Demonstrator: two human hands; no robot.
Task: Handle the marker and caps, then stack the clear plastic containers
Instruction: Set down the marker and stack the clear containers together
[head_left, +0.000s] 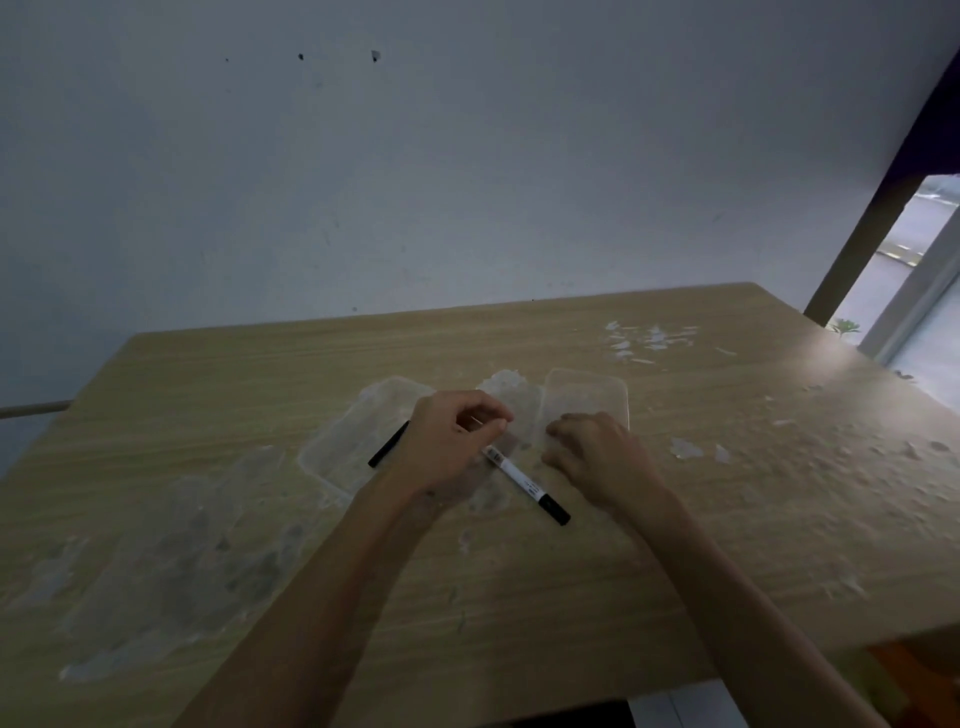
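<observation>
Both hands worked at the middle of the wooden table (208, 395).

The left hand (449, 447) was curled, pinching the white marker (524, 480); a black pen (388, 444) lay behind it. The right hand (592, 452) rested loosely bent, gripping nothing, against a clear container (587, 392). Another container (353, 441) sat left.

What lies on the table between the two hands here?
In the head view, the white marker with a black cap runs diagonally between the left hand and right hand, resting on the wooden table.
</observation>
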